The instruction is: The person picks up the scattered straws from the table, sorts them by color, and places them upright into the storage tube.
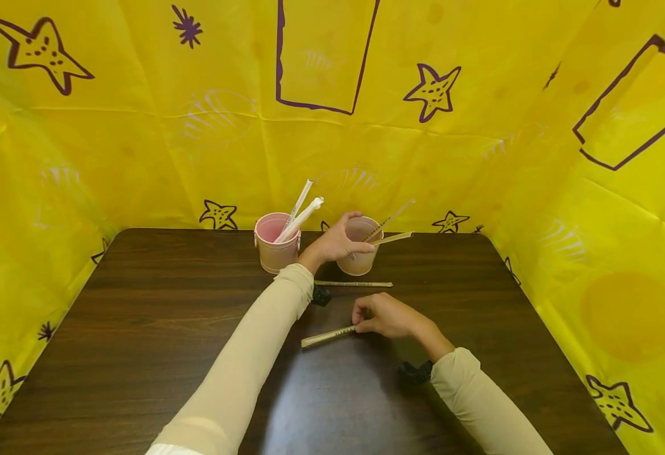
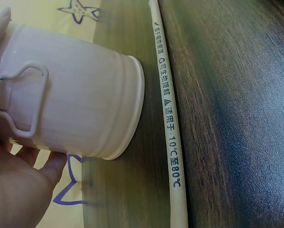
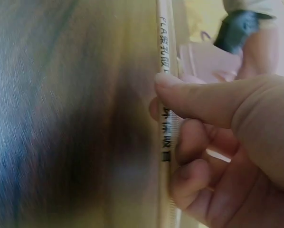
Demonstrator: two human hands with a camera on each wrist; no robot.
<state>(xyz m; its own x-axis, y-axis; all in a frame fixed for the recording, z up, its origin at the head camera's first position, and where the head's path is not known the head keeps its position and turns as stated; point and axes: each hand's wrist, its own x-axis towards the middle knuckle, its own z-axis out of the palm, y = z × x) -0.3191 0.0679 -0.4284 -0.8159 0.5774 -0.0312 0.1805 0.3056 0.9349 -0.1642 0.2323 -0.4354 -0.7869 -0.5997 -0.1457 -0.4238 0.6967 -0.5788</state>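
My left hand (image 1: 339, 241) grips the right-hand pale pink bucket (image 1: 356, 264) around its side, thumb near the rim. In the left wrist view this bucket (image 2: 85, 90) shows its wire handle and its base close over the table. Two thin wrapped straws (image 1: 396, 237) lean out of it to the right. Nearer the front, my right hand (image 1: 388, 316) pinches a printed, paper-wrapped straw (image 1: 326, 339) between thumb and fingertips. That straw (image 3: 165, 45) has dark lettering along its wrapper. Another printed straw (image 1: 360, 284) lies on the table just before the bucket.
Left of the gripped bucket stands a second pink bucket (image 1: 278, 256), holding white-wrapped straws (image 1: 302, 218). Both are near the back edge of the dark wooden table (image 1: 156, 328). A yellow patterned sheet (image 1: 139, 158) hangs behind and along both sides.
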